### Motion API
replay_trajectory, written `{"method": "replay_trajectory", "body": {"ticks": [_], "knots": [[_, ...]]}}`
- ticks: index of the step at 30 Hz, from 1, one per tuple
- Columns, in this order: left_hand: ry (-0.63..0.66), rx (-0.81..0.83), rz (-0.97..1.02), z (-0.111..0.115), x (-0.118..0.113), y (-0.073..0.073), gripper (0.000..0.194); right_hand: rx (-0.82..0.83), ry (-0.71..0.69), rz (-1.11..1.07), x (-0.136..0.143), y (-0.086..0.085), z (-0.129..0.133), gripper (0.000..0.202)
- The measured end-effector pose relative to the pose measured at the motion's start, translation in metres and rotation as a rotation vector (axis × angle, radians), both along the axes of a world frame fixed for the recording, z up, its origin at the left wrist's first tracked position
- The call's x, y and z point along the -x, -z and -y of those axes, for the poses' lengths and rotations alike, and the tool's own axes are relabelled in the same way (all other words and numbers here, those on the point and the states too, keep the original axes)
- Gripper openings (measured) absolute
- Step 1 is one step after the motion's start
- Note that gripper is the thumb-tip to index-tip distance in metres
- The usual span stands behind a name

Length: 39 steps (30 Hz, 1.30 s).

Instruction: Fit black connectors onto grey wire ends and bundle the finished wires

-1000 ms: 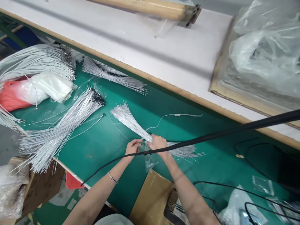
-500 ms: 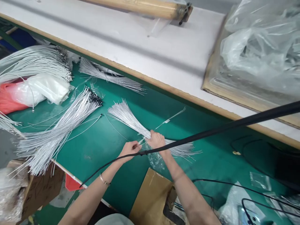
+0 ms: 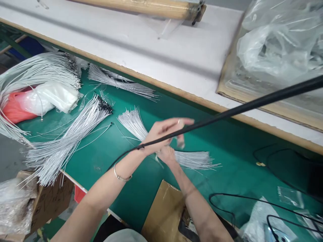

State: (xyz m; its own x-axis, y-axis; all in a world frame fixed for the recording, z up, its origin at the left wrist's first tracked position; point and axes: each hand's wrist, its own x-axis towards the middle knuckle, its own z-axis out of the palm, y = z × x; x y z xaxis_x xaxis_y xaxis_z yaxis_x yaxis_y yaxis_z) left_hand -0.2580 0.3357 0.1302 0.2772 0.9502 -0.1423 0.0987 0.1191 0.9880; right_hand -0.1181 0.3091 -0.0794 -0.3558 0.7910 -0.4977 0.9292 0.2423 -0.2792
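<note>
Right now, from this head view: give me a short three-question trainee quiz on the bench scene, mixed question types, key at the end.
1. True or false: the right hand rests on the middle of the bundle of white wires on the green mat.
2. Multiple choice: the left hand is
A. flat on the mat
B. raised above the right hand, fingers stretched out
C. gripping the cardboard box
3. Fill in: the red and white plastic bags lie at the ____ end of the mat in the picture.

Key: 1 true; 2 B; 3 left.
</note>
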Motion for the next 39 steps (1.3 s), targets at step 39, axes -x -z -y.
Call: {"method": "replay_trajectory", "body": {"ticks": [39], "knots": [[0.190,0.535,-0.528,0.216,0.036,0.003,0.057,-0.043,0.004,-0.005,0.000,-0.002,-0.004,0.035]]}}
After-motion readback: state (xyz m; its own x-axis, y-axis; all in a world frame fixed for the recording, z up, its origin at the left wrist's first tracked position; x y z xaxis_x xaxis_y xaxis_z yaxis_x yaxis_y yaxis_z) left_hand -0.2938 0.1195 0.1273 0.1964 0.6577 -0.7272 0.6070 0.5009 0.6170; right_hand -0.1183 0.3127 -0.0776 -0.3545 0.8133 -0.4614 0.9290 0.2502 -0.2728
